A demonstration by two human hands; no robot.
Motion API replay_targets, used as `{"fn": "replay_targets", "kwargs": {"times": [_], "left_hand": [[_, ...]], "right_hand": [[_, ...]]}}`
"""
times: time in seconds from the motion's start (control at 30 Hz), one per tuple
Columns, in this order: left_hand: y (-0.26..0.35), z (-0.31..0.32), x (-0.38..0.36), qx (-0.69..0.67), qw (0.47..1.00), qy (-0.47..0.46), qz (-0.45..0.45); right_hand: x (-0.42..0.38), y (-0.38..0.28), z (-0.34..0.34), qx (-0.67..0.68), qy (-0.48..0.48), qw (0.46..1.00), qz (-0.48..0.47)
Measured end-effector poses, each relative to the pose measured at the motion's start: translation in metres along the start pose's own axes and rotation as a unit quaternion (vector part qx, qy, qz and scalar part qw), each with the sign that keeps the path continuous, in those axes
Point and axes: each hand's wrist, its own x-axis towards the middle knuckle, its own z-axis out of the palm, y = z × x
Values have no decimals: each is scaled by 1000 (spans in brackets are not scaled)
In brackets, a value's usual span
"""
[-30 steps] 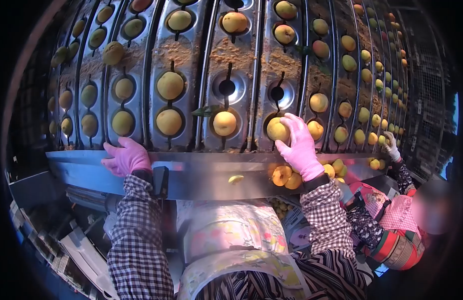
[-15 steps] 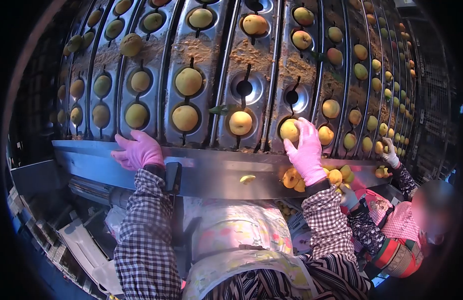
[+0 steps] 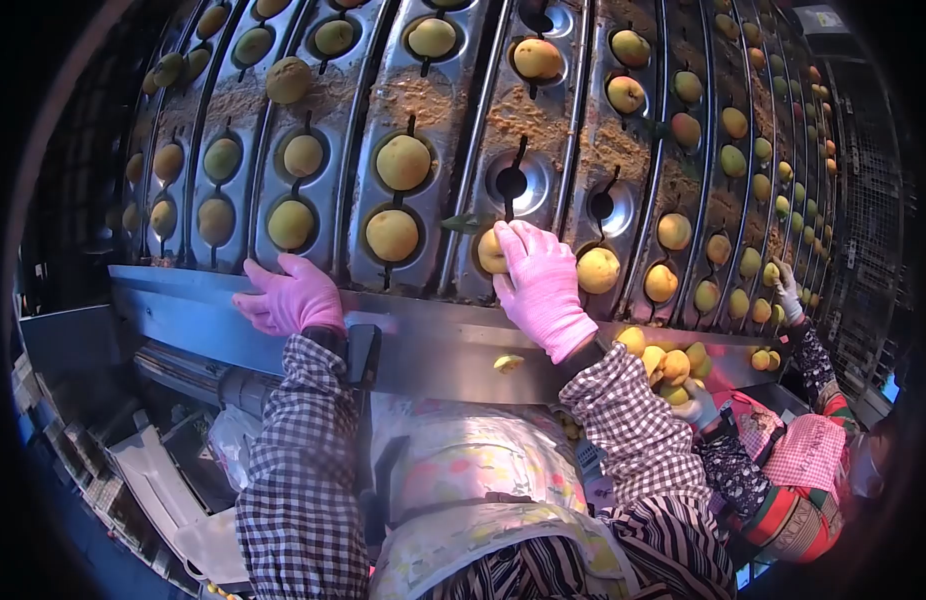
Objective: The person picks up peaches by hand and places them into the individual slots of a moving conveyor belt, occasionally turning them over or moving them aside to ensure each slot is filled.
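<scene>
While the left hand lies flat with its pink-gloved fingers spread on the steel ledge that runs along the foot of the machine, holding nothing, the right hand reaches up to the lowest row of cups and curls its grip around a yellow fruit, of which only the left edge shows past the glove. That fruit sits in a cup of the curved metal conveyor, directly below an empty cup with a dark slot. Just beside the right hand, on its right, another yellow fruit rests in the neighbouring cup, close to the knuckles but apart from them. To the left, two larger fruits fill cups one above the other. A small slice of fruit lies on the ledge below the right wrist, and a heap of loose fruit is piled on the ledge to the right. Further right, a co-worker's white-gloved hand reaches to the fruit rows at that end.
</scene>
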Motion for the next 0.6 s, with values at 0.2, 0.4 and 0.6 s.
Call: {"fn": "replay_targets", "kwargs": {"times": [0.2, 0.4, 0.6], "left_hand": [[0, 4, 0, -7, 1000, 10, 1], [-1, 3, 0, 5, 1000, 13, 1], [-1, 2, 1, 18, 1000, 2, 3]], "right_hand": [[-5, -9, 9, -15, 39, 994, 104], [-7, -21, -12, 11, -19, 986, 162], [-47, 33, -65, 18, 21, 966, 256]]}}
